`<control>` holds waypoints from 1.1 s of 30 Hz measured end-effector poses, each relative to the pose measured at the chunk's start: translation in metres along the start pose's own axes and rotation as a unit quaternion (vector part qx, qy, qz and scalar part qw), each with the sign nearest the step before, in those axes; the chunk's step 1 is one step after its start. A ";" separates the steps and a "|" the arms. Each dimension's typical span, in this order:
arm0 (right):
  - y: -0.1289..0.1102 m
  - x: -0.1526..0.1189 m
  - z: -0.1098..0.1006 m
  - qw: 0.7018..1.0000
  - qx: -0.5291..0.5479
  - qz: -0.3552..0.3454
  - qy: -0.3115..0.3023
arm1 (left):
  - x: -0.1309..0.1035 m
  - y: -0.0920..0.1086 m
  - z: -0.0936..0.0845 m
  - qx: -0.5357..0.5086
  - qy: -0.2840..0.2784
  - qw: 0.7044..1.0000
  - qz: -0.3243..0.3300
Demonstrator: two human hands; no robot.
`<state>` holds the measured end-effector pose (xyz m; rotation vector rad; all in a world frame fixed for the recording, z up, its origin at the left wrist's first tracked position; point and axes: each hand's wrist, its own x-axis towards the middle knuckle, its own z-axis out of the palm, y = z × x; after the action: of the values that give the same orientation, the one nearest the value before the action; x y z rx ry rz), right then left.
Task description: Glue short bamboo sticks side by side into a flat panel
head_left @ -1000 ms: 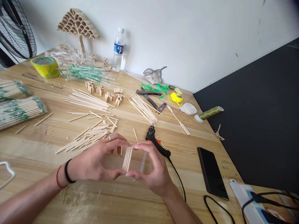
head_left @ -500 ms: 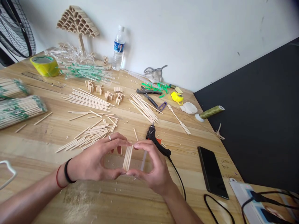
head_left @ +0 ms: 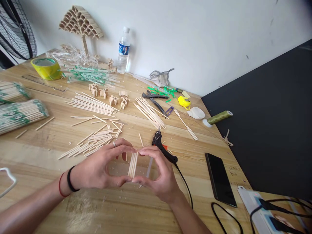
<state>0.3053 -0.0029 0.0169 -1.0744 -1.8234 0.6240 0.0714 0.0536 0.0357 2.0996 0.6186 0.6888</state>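
Note:
Between the thumbs and fingertips of both hands is a small row of short wooden sticks (head_left: 133, 165), lying side by side. My left hand (head_left: 104, 164) pinches its ends from the left, and my right hand (head_left: 159, 174) does the same from the right. Just beyond the right hand lies a black hot glue gun (head_left: 159, 143), its clear glue stick (head_left: 149, 167) showing between thumb and forefinger. Left of the hands is a loose heap of cut sticks (head_left: 97, 139). Behind them are longer sticks (head_left: 92, 104) and another bunch (head_left: 149, 112).
Small stick clusters (head_left: 113, 100), pliers (head_left: 156, 99), a tape measure (head_left: 184, 102) and a water bottle (head_left: 123, 52) stand or lie farther back. A phone (head_left: 220, 178) and a power strip (head_left: 258, 208) with cables are on the right. Packed sticks (head_left: 21, 117) lie at left.
Both hands keep the same hold on the row of sticks. Only a very slight shift of the camera view shows.

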 end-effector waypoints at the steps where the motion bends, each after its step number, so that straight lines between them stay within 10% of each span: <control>1: 0.000 0.000 0.000 1.000 -0.001 0.003 -0.002 | 0.000 0.000 0.000 0.001 0.000 1.000 0.000; 33: -0.002 -0.003 -0.002 0.998 0.045 0.029 -0.042 | 0.000 -0.004 0.003 0.034 0.017 0.999 0.013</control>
<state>0.3068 -0.0062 0.0184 -1.0583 -1.8233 0.7900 0.0727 0.0538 0.0307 2.1660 0.6421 0.7302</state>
